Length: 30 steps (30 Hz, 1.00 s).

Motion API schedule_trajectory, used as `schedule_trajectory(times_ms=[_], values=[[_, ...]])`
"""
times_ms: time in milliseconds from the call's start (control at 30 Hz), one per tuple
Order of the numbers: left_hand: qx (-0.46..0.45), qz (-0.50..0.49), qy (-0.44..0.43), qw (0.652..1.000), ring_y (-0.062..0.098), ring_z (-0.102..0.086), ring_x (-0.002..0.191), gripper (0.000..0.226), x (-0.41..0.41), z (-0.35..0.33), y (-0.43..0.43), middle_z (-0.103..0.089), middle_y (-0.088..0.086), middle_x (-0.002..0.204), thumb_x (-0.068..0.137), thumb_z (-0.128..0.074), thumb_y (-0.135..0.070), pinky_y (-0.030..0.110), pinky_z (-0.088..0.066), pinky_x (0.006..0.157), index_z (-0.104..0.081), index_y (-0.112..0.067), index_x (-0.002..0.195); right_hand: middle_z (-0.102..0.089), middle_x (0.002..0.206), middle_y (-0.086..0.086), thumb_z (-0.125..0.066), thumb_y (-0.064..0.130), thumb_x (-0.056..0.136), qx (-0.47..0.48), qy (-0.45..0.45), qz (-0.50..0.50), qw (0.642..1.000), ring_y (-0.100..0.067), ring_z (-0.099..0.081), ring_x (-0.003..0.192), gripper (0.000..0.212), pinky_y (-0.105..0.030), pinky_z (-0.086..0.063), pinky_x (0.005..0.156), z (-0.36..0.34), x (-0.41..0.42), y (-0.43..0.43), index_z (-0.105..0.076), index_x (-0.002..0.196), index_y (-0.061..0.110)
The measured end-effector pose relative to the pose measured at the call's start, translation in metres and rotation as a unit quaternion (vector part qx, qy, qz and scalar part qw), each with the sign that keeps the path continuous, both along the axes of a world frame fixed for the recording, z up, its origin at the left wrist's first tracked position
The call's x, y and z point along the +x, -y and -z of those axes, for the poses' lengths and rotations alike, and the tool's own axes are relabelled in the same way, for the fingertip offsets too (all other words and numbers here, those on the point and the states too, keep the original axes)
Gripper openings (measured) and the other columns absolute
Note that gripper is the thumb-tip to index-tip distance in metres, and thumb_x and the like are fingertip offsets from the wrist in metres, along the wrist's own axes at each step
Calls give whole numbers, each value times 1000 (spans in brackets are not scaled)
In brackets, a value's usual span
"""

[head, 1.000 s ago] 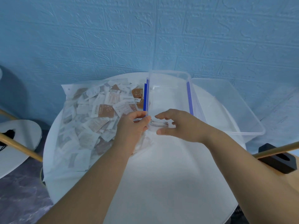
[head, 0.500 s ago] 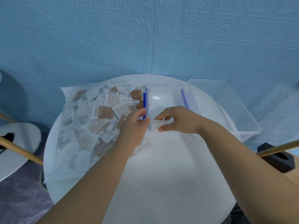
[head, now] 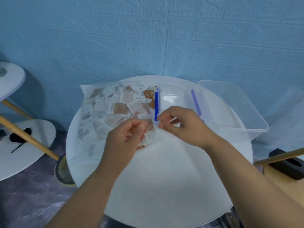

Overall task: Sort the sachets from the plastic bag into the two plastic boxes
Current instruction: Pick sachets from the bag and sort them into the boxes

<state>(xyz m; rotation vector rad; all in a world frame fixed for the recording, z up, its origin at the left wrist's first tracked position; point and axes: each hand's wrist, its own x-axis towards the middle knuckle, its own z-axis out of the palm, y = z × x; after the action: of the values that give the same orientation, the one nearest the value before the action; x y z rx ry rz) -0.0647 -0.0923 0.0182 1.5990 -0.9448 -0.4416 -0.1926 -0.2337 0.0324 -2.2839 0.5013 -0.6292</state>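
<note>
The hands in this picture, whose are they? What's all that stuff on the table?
They belong to a person wearing a camera on their head, so you look down at their own left hand and right hand. On the round white table lies a plastic bag full of small sachets, white and brown. Beside it stand a clear box with blue clips and, further right, a second clear box; both look empty. Both hands curl their fingers at the bag's near corner, maybe pinching it; it is too blurry to be sure.
</note>
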Motion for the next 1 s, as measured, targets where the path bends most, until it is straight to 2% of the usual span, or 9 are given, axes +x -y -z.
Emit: schedule_trajectory(times_ms=[100,167,267,367,433,667,767,867,1000], values=[[57,-7,144,988,-4,-61,71,10,12,20,-40,-66,-20,74,85,-59,-34,5,-43,61,-65,-31,78,-69,87,1,-68,18,84,20,-38,-80,996,-11,-63,79,8,-21,-51,75,19,3,-38,-72,90,15],[128,-14,239,962,-1,-61,75,29,27,33,-58,-66,-22,77,82,-45,-47,7,-43,67,-68,-29,84,-70,95,2,-64,21,86,-25,-68,-114,991,-9,-62,85,14,-15,-48,81,37,10,-49,-72,97,15],[176,-3,285,942,14,-62,94,40,45,48,-68,-68,-8,101,86,-40,-41,24,-43,84,-69,-20,103,-67,111,3,-57,19,89,-77,-95,-114,986,-9,-60,101,22,-11,-39,91,52,20,-51,-69,107,16],[210,5,308,928,17,-47,124,37,60,51,-62,-53,-3,133,94,-46,-26,22,-29,100,-54,-18,129,-61,125,-3,-54,9,90,-113,-102,-96,984,-18,-55,116,29,-17,-36,99,53,31,-47,-63,118,13],[210,-1,318,925,16,-38,130,42,70,49,-50,-44,-1,141,95,-47,-19,22,-25,103,-45,-17,136,-55,132,-6,-51,8,91,-136,-102,-69,983,-22,-50,123,35,-23,-35,102,50,40,-43,-58,125,13],[170,32,376,910,25,-57,104,25,70,54,-28,-66,5,109,86,-60,-17,35,-48,90,-68,-11,108,-59,125,0,-56,22,90,-139,-152,14,979,-19,-54,113,33,-30,-45,92,59,59,-40,-59,122,22],[189,66,425,883,24,-59,109,40,67,67,-37,-67,3,113,84,-43,-31,42,-47,94,-69,-13,107,-49,136,3,-64,36,83,-158,-182,20,970,-15,-44,125,51,-26,-35,101,65,61,-44,-51,131,22],[209,60,465,858,20,-59,112,44,60,72,-46,-65,2,118,85,-37,-31,36,-39,96,-68,-14,110,-44,140,5,-64,40,82,-182,-200,8,963,-13,-38,129,58,-26,-32,103,64,62,-43,-46,135,24],[180,49,438,880,16,-60,107,41,55,77,-58,-67,-2,112,85,-39,-32,34,-47,91,-70,-16,107,-49,135,5,-66,46,78,-197,-218,6,956,-14,-43,123,58,-29,-41,95,55,63,-43,-49,131,27]])
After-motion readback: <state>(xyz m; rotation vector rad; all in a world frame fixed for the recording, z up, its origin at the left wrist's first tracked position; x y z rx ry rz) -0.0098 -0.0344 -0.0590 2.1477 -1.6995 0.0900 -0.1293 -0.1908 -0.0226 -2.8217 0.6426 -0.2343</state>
